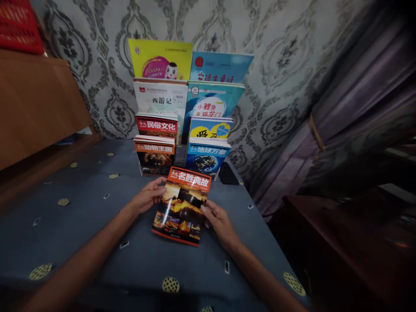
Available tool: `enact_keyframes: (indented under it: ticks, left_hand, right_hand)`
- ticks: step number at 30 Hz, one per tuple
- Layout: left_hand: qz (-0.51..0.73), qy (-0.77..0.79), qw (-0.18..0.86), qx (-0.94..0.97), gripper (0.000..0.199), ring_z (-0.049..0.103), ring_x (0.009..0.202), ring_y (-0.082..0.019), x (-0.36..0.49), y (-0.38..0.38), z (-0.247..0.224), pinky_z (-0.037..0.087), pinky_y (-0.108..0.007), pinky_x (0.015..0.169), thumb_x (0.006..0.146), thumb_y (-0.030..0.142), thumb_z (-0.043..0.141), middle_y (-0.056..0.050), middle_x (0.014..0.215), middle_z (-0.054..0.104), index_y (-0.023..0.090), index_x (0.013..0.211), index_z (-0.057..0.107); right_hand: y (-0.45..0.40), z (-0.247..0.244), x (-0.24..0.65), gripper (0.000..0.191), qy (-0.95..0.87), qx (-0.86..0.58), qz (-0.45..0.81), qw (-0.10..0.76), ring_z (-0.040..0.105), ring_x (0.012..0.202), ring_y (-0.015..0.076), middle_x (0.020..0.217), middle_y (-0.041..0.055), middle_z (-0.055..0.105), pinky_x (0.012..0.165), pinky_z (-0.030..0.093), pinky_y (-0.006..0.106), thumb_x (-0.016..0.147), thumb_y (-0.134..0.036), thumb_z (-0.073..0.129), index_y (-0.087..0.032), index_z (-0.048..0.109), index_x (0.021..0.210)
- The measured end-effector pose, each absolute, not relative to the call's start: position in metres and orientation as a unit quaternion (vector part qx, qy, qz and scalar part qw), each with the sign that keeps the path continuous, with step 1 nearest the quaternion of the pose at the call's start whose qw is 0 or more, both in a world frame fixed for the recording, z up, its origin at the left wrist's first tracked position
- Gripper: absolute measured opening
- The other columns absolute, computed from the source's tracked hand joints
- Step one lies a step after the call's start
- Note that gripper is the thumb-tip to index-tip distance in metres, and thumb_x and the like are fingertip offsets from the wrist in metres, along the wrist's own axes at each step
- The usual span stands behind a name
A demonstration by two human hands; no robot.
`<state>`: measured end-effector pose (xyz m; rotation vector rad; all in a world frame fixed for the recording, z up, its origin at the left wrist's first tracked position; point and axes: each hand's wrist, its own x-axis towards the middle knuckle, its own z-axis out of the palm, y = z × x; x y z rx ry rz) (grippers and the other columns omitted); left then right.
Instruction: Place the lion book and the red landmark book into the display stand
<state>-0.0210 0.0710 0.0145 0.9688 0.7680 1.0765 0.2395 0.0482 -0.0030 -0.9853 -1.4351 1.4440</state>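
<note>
A book with an orange-red title band and dark golden pictures (182, 207) is held up over the table, its cover facing me. My left hand (150, 194) grips its left edge, thumb on the cover. On the right edge, my right hand (218, 219) holds it the same way, fingers partly behind the book. Just behind stands a tiered rack of books in two columns. Its front row has a lion-cover book (156, 158) on the left and a blue globe-cover book (206, 161) on the right. Higher up are a yellow-green book (160, 54) and a blue book (217, 65).
The table has a blue-grey cloth (87, 225) with yellow prints. A dark flat object (229, 173) lies right of the rack. A wooden cabinet (42, 104) with a red basket (19, 26) stands left. A tied curtain (302, 147) and dark red furniture (331, 234) are right.
</note>
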Motion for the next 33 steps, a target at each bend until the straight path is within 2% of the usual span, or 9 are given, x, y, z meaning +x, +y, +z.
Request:
enact_keyframes:
  ticks: [1,3,6,9,12,16,20,24,33]
  left_hand:
    - [0.488,0.337,0.682,0.428,0.047,0.070,0.073,-0.013,-0.025,0.072,0.016,0.056,-0.022,0.068,0.069,0.034,0.085,-0.002,0.092,0.072,0.022,0.105,0.059]
    - [0.504,0.333,0.675,0.424,0.047,0.071,0.077,-0.014,-0.032,0.073,0.021,0.057,-0.024,0.073,0.068,0.033,0.086,-0.002,0.097,0.073,0.022,0.106,0.060]
    - [0.538,0.341,0.635,0.437,0.047,0.070,0.081,-0.014,-0.043,0.075,0.031,0.056,-0.023,0.074,0.068,0.033,0.086,-0.002,0.097,0.073,0.022,0.105,0.061]
    - [0.581,0.347,0.583,0.449,0.042,0.070,0.084,-0.014,-0.051,0.077,0.042,0.054,-0.023,0.075,0.071,0.034,0.082,-0.002,0.098,0.074,0.022,0.105,0.061]
    - [0.629,0.339,0.535,0.450,0.033,0.069,0.089,-0.017,-0.056,0.079,0.047,0.053,-0.026,0.079,0.072,0.029,0.074,-0.002,0.098,0.074,0.021,0.103,0.063]
    - [0.659,0.346,0.503,0.440,0.027,0.069,0.093,-0.023,-0.057,0.082,0.042,0.054,-0.033,0.083,0.062,0.020,0.061,-0.004,0.091,0.075,0.018,0.089,0.067]
    - [0.667,0.367,0.487,0.428,0.025,0.069,0.091,-0.025,-0.054,0.084,0.039,0.054,-0.035,0.082,0.056,0.020,0.056,-0.004,0.083,0.076,0.018,0.078,0.067]
    - [0.703,0.364,0.445,0.419,0.022,0.069,0.089,-0.023,-0.055,0.092,0.044,0.054,-0.033,0.082,0.052,0.020,0.054,-0.002,0.078,0.074,0.019,0.071,0.064]
    - [0.762,0.292,0.335,0.471,0.027,0.069,0.090,-0.022,-0.071,0.125,0.086,0.053,-0.032,0.085,0.054,0.020,0.051,-0.003,0.081,0.074,0.018,0.076,0.067]
  right_hand:
    - [0.051,0.001,0.237,0.041,-0.572,-0.386,0.592,0.416,0.043,0.047,0.0095,0.062,-0.0038,0.057,0.043,0.038,0.021,0.082,-0.055,0.068,-0.021,0.071,0.105]
    - [0.057,0.008,0.230,0.041,-0.569,-0.363,0.616,0.406,0.047,0.052,0.0103,0.069,-0.0015,0.061,0.042,0.039,0.020,0.080,-0.055,0.070,-0.022,0.071,0.104]
    - [0.070,0.020,0.218,0.039,-0.595,-0.328,0.605,0.415,0.058,0.068,0.0153,0.084,0.0031,0.067,0.051,0.051,0.024,0.081,-0.054,0.068,-0.022,0.069,0.103]
    - [0.081,0.030,0.202,0.035,-0.666,-0.304,0.521,0.439,0.061,0.077,0.0180,0.093,0.0049,0.068,0.060,0.054,0.028,0.086,-0.051,0.060,-0.021,0.067,0.103]
    - [0.083,0.033,0.184,0.030,-0.730,-0.314,0.396,0.459,0.062,0.081,0.0194,0.091,0.0047,0.067,0.070,0.053,0.031,0.094,-0.044,0.048,-0.020,0.063,0.104]
    - [0.077,0.024,0.164,0.024,-0.767,-0.333,0.295,0.462,0.063,0.085,0.0200,0.093,0.0058,0.066,0.078,0.051,0.033,0.098,-0.032,0.038,-0.020,0.057,0.106]
    - [0.074,0.015,0.154,0.018,-0.769,-0.338,0.259,0.478,0.063,0.089,0.0204,0.096,0.0065,0.065,0.080,0.051,0.033,0.098,-0.028,0.036,-0.022,0.052,0.105]
    - [0.084,0.018,0.147,0.017,-0.779,-0.336,0.243,0.471,0.062,0.083,0.0198,0.091,0.0048,0.064,0.076,0.050,0.032,0.098,-0.029,0.035,-0.023,0.051,0.101]
    - [0.132,0.058,0.117,0.021,-0.766,-0.309,0.189,0.532,0.059,0.088,0.0215,0.095,0.0075,0.063,0.081,0.049,0.036,0.096,-0.029,0.033,-0.021,0.051,0.104]
